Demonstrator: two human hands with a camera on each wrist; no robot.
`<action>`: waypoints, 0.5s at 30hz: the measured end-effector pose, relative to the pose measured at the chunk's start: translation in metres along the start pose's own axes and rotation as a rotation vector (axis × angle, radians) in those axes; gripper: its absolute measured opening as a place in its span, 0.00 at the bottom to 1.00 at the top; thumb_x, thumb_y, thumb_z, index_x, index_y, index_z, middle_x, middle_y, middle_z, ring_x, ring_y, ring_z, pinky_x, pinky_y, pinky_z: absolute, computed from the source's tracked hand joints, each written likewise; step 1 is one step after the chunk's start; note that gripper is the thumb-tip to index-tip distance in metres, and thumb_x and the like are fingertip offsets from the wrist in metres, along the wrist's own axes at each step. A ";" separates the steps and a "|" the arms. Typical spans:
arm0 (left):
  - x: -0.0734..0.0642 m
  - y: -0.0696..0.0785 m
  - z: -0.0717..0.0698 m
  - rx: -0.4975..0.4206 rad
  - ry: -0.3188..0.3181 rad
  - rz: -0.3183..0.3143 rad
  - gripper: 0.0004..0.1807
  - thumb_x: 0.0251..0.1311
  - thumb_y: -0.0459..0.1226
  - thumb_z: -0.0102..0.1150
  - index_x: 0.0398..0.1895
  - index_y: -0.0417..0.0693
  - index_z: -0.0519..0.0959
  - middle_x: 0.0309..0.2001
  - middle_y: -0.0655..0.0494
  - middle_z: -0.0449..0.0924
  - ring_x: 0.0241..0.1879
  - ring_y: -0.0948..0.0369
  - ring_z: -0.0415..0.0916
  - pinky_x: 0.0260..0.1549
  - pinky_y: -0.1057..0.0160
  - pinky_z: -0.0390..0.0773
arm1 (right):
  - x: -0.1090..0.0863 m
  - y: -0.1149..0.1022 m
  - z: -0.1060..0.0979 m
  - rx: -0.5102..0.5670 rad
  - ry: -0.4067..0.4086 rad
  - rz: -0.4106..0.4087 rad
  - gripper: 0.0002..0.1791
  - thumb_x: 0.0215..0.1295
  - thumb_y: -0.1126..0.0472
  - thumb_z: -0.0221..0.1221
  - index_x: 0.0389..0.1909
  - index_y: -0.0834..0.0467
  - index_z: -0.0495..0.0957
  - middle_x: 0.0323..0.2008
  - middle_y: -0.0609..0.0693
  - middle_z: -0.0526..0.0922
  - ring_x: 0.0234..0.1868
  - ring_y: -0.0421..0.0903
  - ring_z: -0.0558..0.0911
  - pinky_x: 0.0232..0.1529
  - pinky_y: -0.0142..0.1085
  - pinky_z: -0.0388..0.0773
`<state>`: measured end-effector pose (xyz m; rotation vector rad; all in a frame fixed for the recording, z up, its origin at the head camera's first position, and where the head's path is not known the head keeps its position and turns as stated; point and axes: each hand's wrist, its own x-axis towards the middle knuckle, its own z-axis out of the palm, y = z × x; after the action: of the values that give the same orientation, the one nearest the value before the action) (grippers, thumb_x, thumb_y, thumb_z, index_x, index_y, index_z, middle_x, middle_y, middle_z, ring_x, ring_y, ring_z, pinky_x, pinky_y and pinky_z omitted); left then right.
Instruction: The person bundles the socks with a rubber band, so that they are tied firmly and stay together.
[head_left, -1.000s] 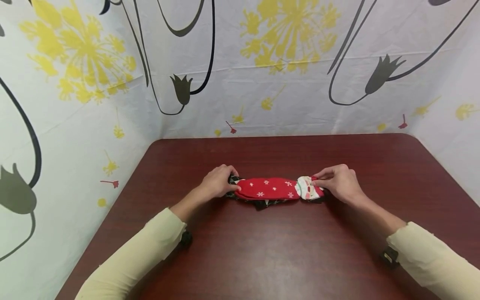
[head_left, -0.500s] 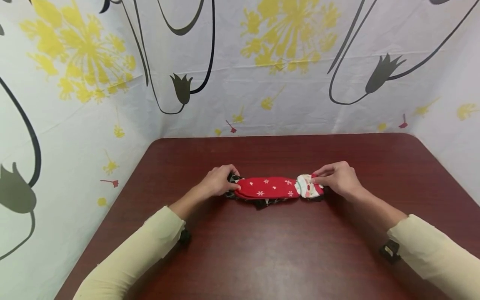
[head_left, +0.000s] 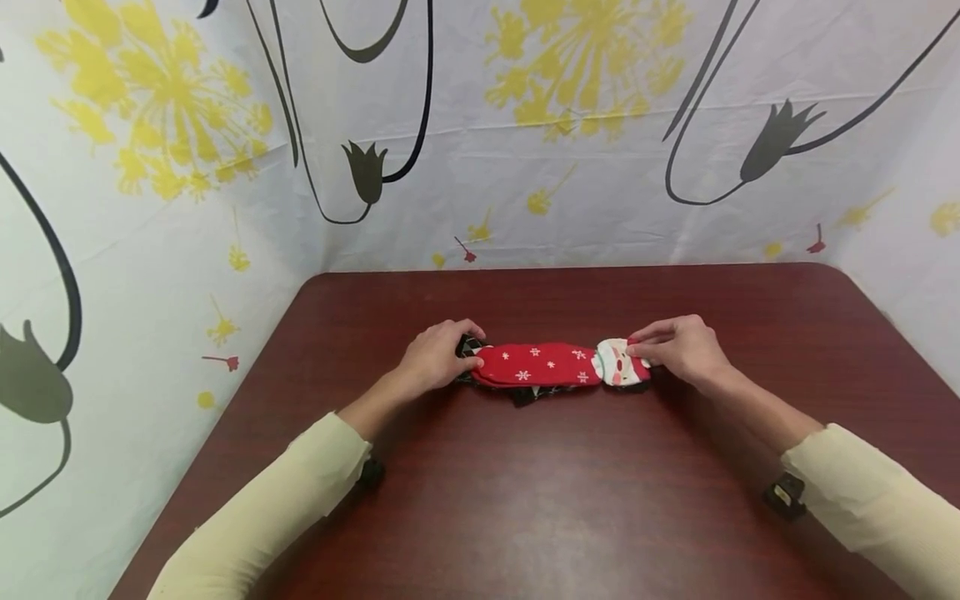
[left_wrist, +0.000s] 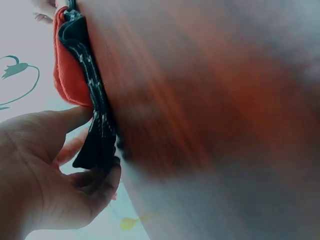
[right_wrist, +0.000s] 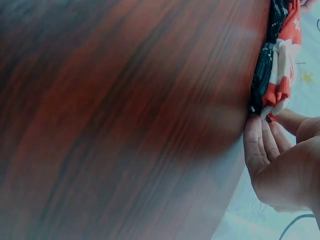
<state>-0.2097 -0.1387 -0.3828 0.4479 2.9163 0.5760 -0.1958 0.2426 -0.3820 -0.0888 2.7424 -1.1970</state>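
A red sock (head_left: 536, 365) with white snowflakes and a Santa face (head_left: 618, 363) at its right end lies across the table, on top of a black patterned sock (head_left: 525, 395). Whether each layer is one sock or a folded pair, I cannot tell. My left hand (head_left: 435, 357) grips the left end, its thumb on the red layer and its fingers curled under the black one, as the left wrist view shows (left_wrist: 55, 170). At the Santa end my right hand (head_left: 688, 354) pinches the tip between thumb and fingers; the right wrist view shows that hand (right_wrist: 285, 160) below the stacked layers.
Both socks lie on a dark reddish-brown wooden table (head_left: 525, 500) with rounded far corners. A white cloth (head_left: 465, 167) with yellow and grey flower prints hangs behind and beside it. Dark straps with small devices (head_left: 785, 495) sit at both sleeve cuffs.
The head view has shifted slightly. Both hands keep their hold at the two ends, and the socks sit a little higher in view, with their layout otherwise much the same.
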 end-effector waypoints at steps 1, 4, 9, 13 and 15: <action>-0.001 0.000 0.000 0.003 0.009 0.010 0.26 0.65 0.47 0.75 0.65 0.56 0.81 0.62 0.52 0.81 0.61 0.53 0.77 0.60 0.47 0.78 | 0.000 0.001 -0.001 0.000 -0.013 -0.004 0.22 0.69 0.56 0.72 0.57 0.67 0.85 0.45 0.62 0.91 0.41 0.51 0.88 0.34 0.33 0.80; -0.006 -0.001 0.002 0.017 0.034 0.030 0.24 0.66 0.47 0.73 0.65 0.58 0.82 0.62 0.52 0.81 0.62 0.52 0.77 0.61 0.45 0.78 | -0.002 0.002 -0.006 -0.007 -0.053 -0.031 0.25 0.72 0.55 0.70 0.62 0.68 0.82 0.50 0.65 0.89 0.46 0.55 0.88 0.39 0.34 0.82; -0.013 -0.004 0.002 0.020 0.066 0.006 0.22 0.67 0.47 0.73 0.63 0.57 0.84 0.64 0.52 0.81 0.63 0.51 0.78 0.62 0.45 0.78 | -0.013 0.004 -0.011 -0.016 -0.063 -0.060 0.30 0.74 0.55 0.67 0.70 0.67 0.75 0.59 0.65 0.85 0.62 0.62 0.83 0.51 0.36 0.81; -0.020 -0.012 0.000 -0.022 0.101 -0.002 0.21 0.68 0.45 0.73 0.62 0.56 0.84 0.63 0.51 0.82 0.61 0.51 0.79 0.62 0.45 0.77 | -0.026 0.007 -0.014 0.025 -0.035 -0.070 0.33 0.74 0.52 0.68 0.73 0.65 0.73 0.63 0.63 0.83 0.65 0.62 0.82 0.49 0.23 0.76; -0.023 -0.017 -0.001 -0.047 0.122 0.001 0.20 0.68 0.43 0.73 0.61 0.55 0.84 0.61 0.52 0.84 0.57 0.51 0.80 0.60 0.46 0.78 | -0.032 0.009 -0.015 0.050 -0.027 -0.071 0.35 0.74 0.49 0.68 0.74 0.64 0.72 0.65 0.64 0.81 0.65 0.62 0.81 0.46 0.17 0.73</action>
<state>-0.1926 -0.1611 -0.3872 0.4224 3.0100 0.6944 -0.1661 0.2631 -0.3747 -0.1960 2.7056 -1.2720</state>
